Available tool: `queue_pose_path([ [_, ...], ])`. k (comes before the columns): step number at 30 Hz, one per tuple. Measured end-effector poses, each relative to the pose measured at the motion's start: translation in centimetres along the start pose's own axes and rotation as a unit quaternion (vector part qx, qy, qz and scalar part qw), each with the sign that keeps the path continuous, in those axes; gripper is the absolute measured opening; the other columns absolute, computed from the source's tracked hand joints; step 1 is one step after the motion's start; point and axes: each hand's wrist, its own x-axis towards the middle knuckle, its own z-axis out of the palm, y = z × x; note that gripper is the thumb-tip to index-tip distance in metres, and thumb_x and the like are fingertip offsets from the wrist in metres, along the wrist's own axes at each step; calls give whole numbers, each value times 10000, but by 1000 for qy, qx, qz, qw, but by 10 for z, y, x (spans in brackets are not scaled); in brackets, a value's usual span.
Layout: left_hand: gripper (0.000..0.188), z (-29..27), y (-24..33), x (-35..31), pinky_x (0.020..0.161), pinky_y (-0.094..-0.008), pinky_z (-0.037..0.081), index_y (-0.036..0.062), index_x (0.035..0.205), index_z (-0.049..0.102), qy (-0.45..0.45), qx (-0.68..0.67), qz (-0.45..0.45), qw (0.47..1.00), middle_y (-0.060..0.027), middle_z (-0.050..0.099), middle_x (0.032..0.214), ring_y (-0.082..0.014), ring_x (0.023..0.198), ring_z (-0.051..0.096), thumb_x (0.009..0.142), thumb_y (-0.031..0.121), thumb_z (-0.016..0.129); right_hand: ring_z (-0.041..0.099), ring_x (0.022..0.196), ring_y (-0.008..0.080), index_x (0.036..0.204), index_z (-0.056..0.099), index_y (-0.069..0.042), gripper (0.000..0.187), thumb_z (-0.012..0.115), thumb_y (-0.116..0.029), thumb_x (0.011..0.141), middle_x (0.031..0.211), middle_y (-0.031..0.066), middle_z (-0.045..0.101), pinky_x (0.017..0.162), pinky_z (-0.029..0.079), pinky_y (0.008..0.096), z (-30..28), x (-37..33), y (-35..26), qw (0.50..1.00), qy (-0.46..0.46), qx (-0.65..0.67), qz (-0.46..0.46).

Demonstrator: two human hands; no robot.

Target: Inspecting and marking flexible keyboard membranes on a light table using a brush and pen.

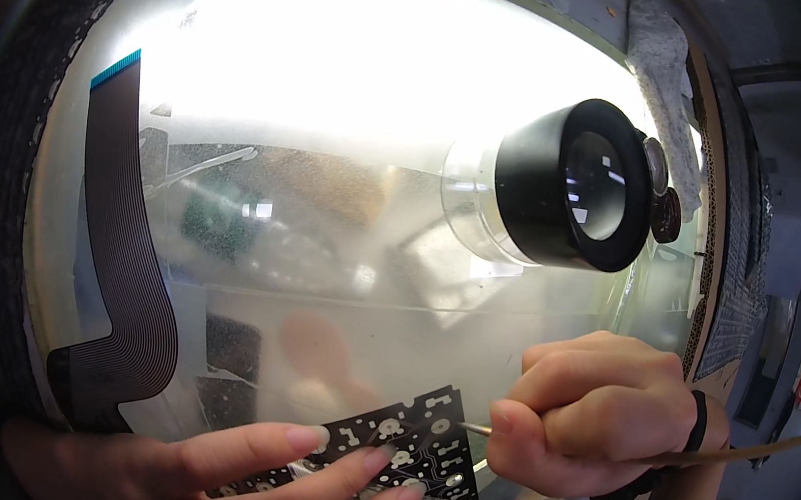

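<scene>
A dark flexible circuit sheet (439, 459) with pale pads and fine traces lies tilted near the front edge of a lit glass surface. Across it rest the spread fingers of my left hand (296, 475), pressing it flat; the thumb is out of sight. My right hand (599, 411) is closed around a fine paintbrush (733, 453) with a long, thin wooden handle and a metal ferrule. The brush tip points left, at the sheet's upper right corner. Whether it touches the sheet, I cannot tell.
A black loupe with a clear base (532, 181) stands at the back right. Along the left runs a long dark ribbon cable (119, 208) with a blue end. Bright light glares across the back of the glass surface (361, 334). Grey cloth (670, 93) hangs over the far right edge.
</scene>
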Motion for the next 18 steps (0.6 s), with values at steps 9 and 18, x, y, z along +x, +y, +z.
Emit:
queue_pose_path([
  [9, 129, -2, -1, 0, 871, -358, 386, 286, 879, 639, -35, 70, 30, 996, 110, 645, 969, -82, 885, 614, 755, 261, 660, 417, 351, 114, 669, 461, -43, 215, 623, 86, 728, 555, 67, 553, 302, 305, 247, 1, -1, 0, 1000, 0, 3, 7],
  [18, 21, -2, 0, 0, 924, -408, 384, 238, 751, 672, -10, 2, -1, 1000, 40, 673, 942, -150, 938, 623, 733, 245, 669, 410, 349, 113, 668, 459, -42, 218, 624, 90, 723, 556, 67, 553, 296, 294, 249, 1, -1, 2, 1000, -3, 7, -2],
])
